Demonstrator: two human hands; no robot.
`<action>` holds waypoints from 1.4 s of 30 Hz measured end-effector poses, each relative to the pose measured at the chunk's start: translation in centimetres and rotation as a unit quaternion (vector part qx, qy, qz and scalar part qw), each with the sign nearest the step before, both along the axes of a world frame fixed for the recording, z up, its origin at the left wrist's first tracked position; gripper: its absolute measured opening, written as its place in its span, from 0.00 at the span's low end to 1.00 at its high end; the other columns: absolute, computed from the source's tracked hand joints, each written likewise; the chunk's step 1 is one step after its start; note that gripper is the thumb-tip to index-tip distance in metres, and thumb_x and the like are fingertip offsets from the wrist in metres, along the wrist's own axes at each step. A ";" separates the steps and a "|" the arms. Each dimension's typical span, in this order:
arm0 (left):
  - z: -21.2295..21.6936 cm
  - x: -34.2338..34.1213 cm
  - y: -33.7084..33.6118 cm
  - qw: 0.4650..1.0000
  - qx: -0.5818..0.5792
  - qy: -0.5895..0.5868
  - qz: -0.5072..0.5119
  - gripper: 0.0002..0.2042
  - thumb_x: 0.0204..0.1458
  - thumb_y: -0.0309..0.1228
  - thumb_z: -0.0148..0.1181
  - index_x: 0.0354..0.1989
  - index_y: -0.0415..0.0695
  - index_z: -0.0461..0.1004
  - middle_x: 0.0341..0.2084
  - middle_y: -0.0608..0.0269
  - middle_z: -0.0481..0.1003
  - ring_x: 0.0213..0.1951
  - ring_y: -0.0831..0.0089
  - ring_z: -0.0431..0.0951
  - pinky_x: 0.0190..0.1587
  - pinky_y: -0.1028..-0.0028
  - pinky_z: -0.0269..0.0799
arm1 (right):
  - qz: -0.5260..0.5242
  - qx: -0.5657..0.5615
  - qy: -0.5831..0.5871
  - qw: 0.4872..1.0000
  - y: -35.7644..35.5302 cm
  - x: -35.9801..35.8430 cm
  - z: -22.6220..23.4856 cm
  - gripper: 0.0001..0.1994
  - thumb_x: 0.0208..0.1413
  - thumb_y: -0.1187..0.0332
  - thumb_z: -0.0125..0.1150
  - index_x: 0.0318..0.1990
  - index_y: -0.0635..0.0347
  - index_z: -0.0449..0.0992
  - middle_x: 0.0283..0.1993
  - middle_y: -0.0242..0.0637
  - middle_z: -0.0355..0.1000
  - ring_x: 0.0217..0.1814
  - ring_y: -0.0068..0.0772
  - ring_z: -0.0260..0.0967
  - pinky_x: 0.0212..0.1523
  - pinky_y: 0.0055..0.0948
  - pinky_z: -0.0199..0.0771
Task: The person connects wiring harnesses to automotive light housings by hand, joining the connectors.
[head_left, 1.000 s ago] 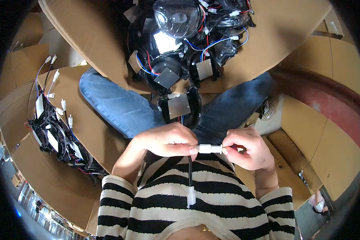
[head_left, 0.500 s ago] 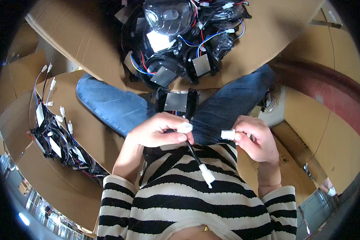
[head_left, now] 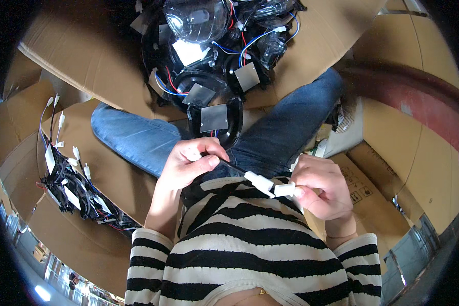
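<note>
My left hand (head_left: 193, 162) pinches a black cable (head_left: 231, 166) between thumb and fingers. A white plug connector (head_left: 258, 181) sits on the cable's right end, and another white piece shows against the left palm. Between the thumb and fingers of my right hand (head_left: 322, 187) is a small white connector (head_left: 284, 190). The two connectors lie end to end in front of my striped shirt; whether they are joined I cannot tell. Just beyond my left hand, between my legs, rests a black ring-shaped part with a grey metal plate (head_left: 214, 118) and thin coloured wires.
Ahead, an open cardboard box (head_left: 81, 61) holds several black parts with coloured wires and a clear plastic-wrapped piece (head_left: 197, 20). On my left, a bundle of black cables (head_left: 79, 191) with white connectors lies on cardboard. More cardboard (head_left: 408, 153) stands on the right.
The cable's connector has swung up and right from hanging low to meet the one in my right hand. My left hand has turned and grips the cable; the view has shifted slightly.
</note>
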State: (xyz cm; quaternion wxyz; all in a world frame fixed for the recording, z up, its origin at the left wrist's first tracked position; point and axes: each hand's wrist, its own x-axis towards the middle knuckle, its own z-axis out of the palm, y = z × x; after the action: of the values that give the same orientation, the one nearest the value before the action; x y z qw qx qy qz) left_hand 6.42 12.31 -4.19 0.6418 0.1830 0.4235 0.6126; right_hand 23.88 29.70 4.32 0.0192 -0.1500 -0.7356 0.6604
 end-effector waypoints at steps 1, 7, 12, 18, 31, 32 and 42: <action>0.2 0.0 -0.1 0.999 -0.032 -0.020 -0.007 0.05 0.47 0.25 0.53 0.29 0.36 0.72 0.22 0.68 0.68 0.22 0.85 0.60 0.24 0.84 0.54 | -0.003 0.000 -0.001 1.000 0.0 0.1 0.1 0.01 0.38 0.78 0.52 0.22 0.65 0.68 0.19 0.38 0.62 0.20 0.37 0.59 0.21 0.30 0.57; 0.7 -0.3 0.0 0.997 -0.046 0.059 -0.036 0.06 0.49 0.26 0.50 0.27 0.35 0.70 0.22 0.67 0.68 0.23 0.85 0.63 0.25 0.84 0.57 | 0.000 0.067 0.019 0.998 -0.2 0.0 -0.1 0.02 0.37 0.78 0.54 0.21 0.64 0.67 0.18 0.37 0.61 0.20 0.37 0.59 0.20 0.30 0.57; 1.0 -0.4 0.2 0.993 -0.046 0.091 -0.064 0.07 0.50 0.26 0.50 0.27 0.35 0.70 0.23 0.65 0.70 0.26 0.82 0.67 0.30 0.83 0.61 | 0.011 0.093 0.036 0.995 0.2 -0.2 0.0 0.04 0.36 0.78 0.56 0.21 0.63 0.66 0.18 0.36 0.60 0.19 0.36 0.58 0.19 0.31 0.57; 1.3 -0.4 0.1 0.995 -0.057 0.058 -0.050 0.06 0.49 0.26 0.51 0.27 0.35 0.70 0.23 0.65 0.70 0.27 0.81 0.68 0.31 0.82 0.63 | 0.005 0.206 -0.052 0.977 -0.1 -0.5 0.7 0.05 0.35 0.78 0.55 0.20 0.61 0.64 0.18 0.37 0.60 0.19 0.37 0.59 0.19 0.32 0.57; 7.5 -8.2 -11.9 0.916 -0.047 0.287 0.275 0.07 0.45 0.31 0.47 0.32 0.43 0.64 0.28 0.63 0.64 0.27 0.68 0.65 0.35 0.65 0.61 | -0.192 -0.157 0.228 0.942 -2.5 3.7 2.0 0.05 0.45 0.73 0.50 0.22 0.64 0.67 0.21 0.40 0.67 0.12 0.33 0.59 0.11 0.30 0.60; 10.2 -8.7 -15.1 0.915 -0.051 0.295 0.271 0.07 0.45 0.31 0.47 0.32 0.43 0.64 0.28 0.63 0.64 0.27 0.68 0.65 0.35 0.65 0.61 | -0.324 -0.164 0.281 0.888 -4.1 3.8 2.8 0.07 0.47 0.71 0.48 0.23 0.65 0.68 0.23 0.41 0.68 0.11 0.35 0.59 0.10 0.30 0.61; 22.9 -11.5 -23.2 0.235 -0.503 0.686 0.470 0.16 0.48 0.36 0.53 0.40 0.36 0.69 0.30 0.55 0.70 0.30 0.73 0.67 0.35 0.77 0.64 | -0.005 -0.492 0.272 0.827 0.4 2.8 5.2 0.08 0.50 0.73 0.49 0.20 0.52 0.67 0.30 0.29 0.72 0.34 0.30 0.70 0.36 0.30 0.67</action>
State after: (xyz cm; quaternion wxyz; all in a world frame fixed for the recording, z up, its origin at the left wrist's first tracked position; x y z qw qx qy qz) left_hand -5.08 -10.85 18.66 -0.3357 -0.0586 0.9341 0.1066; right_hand 26.67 30.08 9.52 0.1455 0.0421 -0.2771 0.9488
